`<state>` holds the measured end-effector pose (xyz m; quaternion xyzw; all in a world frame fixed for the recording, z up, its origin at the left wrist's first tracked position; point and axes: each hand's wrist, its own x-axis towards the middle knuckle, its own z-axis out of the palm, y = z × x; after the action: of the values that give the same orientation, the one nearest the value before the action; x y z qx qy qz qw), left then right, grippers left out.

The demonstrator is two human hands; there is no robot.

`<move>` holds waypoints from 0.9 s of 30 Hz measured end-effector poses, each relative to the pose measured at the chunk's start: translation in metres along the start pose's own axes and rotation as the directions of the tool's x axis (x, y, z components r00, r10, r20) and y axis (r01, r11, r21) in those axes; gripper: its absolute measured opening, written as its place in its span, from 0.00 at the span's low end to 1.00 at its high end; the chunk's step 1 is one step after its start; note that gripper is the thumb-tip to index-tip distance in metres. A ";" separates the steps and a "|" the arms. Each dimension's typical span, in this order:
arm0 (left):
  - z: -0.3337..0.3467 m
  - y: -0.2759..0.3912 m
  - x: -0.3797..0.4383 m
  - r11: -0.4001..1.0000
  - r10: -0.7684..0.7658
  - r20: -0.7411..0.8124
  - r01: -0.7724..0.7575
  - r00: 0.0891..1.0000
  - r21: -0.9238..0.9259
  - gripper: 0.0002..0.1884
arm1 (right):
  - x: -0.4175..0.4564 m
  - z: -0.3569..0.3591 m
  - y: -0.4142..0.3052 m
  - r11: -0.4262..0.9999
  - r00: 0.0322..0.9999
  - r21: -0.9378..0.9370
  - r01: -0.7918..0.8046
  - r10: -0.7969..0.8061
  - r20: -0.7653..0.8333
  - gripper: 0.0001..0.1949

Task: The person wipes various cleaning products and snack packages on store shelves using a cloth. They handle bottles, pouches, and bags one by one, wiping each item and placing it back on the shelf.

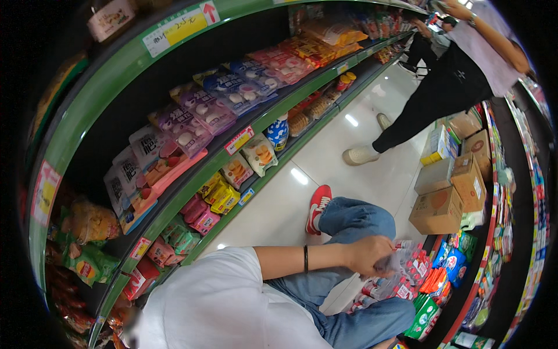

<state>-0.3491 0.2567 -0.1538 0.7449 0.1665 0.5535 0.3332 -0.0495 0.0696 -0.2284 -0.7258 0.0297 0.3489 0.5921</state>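
My left hand [375, 258], below a dark wristband, is curled around a piece of clear plastic film [387, 264], slightly blurred. Just beyond and below it are shrink-wrapped packs of bottles [414, 264] with red and white labels, on the floor between my bent knees and the right-hand shelf. More red-capped bottles [368, 290] show beneath the hand. My right hand is out of view; only a sliver of skin shows at the bottom edge, beside my jeans-clad knee [370, 320].
A green-edged shelf [174, 218] with bagged snacks runs along the left. Cardboard boxes [436, 209] stand at the right-hand shelf, near colourful packets [436, 281]. A person in black trousers [436, 94] stands in the tiled aisle [301, 174]; another person is farther back.
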 end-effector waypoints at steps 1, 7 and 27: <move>0.003 -0.005 0.000 0.998 0.056 0.088 -0.055 0.995 -0.003 0.21 | 0.001 0.016 -0.001 1.000 1.000 -0.017 -0.004 0.004 0.007 0.31; 0.016 -0.016 0.003 0.982 0.017 0.050 -0.008 0.999 -0.190 0.21 | 0.016 0.084 0.004 0.997 0.998 -0.077 -0.020 0.024 0.054 0.31; -0.087 0.010 0.006 0.913 -0.188 0.000 0.175 0.982 0.368 0.17 | 0.067 0.149 -0.018 0.837 0.900 -0.375 0.398 -0.276 0.338 0.32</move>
<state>-0.4295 0.2802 -0.1282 0.7849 0.3292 0.4663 0.2412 -0.0612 0.2310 -0.2583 -0.7786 -0.2593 0.3313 0.4657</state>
